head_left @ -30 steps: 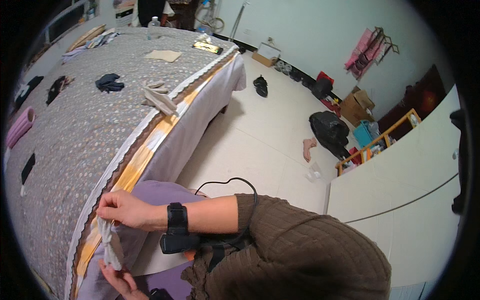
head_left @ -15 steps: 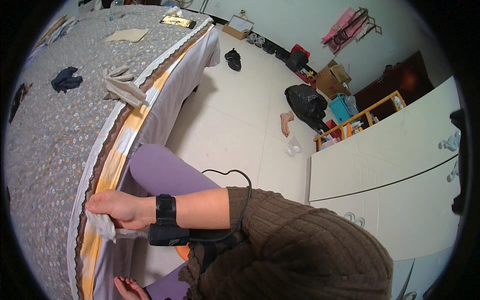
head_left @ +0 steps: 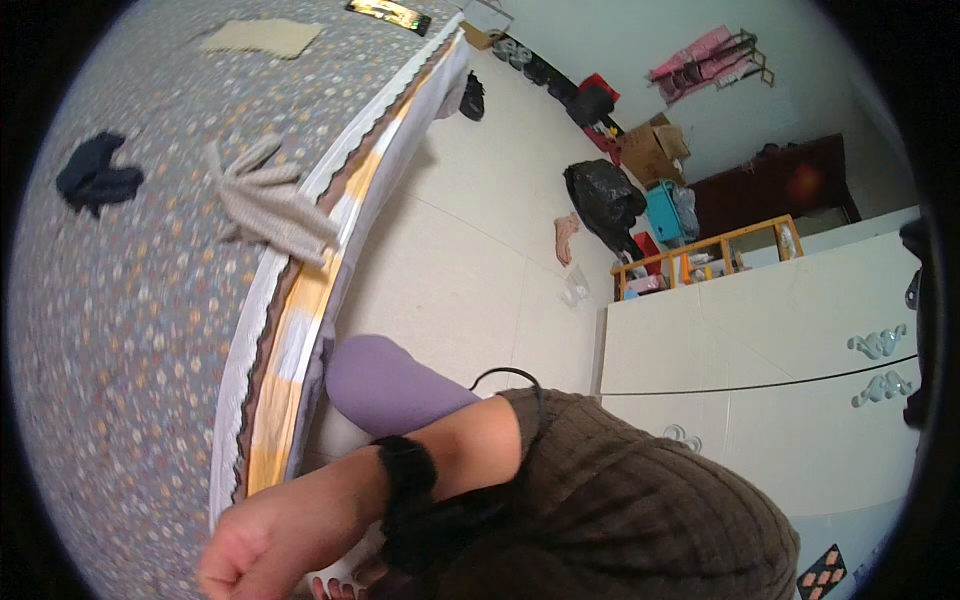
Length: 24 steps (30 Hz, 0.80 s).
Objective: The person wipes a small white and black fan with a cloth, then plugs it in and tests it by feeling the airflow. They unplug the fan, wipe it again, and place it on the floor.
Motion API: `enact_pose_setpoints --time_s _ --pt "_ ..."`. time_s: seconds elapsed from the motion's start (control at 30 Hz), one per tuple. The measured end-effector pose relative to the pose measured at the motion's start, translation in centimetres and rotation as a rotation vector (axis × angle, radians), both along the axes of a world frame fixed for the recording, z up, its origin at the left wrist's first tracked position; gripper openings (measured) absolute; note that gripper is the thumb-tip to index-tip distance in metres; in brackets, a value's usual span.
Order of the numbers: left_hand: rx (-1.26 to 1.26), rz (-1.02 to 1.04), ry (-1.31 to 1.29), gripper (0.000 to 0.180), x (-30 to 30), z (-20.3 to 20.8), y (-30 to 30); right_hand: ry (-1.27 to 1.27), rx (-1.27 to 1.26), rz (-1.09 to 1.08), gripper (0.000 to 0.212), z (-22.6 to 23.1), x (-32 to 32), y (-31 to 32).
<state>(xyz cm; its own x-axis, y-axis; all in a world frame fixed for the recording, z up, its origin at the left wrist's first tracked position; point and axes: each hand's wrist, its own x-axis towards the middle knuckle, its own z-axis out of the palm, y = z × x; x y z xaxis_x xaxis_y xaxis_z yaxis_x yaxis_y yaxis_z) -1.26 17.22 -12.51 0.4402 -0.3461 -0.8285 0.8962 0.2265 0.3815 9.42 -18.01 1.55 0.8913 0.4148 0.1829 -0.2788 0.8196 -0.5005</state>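
A hand is balled into a fist over the bed edge, blurred; whether it grasps anything cannot be told. Fingertips of the other hand peek out below it. Farther up lie 1 beige cloth and 1 dark sock.

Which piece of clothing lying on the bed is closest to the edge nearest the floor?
The pale grey-beige gloves, whose lower end reaches the trimmed bed edge. The dark navy piece and the flat beige cloth lie farther in.
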Motion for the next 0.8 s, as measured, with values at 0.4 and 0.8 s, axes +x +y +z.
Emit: enact_pose_setpoints --time_s 0.4,0.8 --pt "0.233 -0.605 0.196 0.041 -0.9 7.8 -8.2 0.602 -0.016 -0.606 0.016 23.1 -15.2 -19.5" --pt "0.024 -1.046 -0.476 0.027 5.5 35.6 -50.7 0.518 0.364 -1.265 0.014 36.6 -22.8 -39.2"
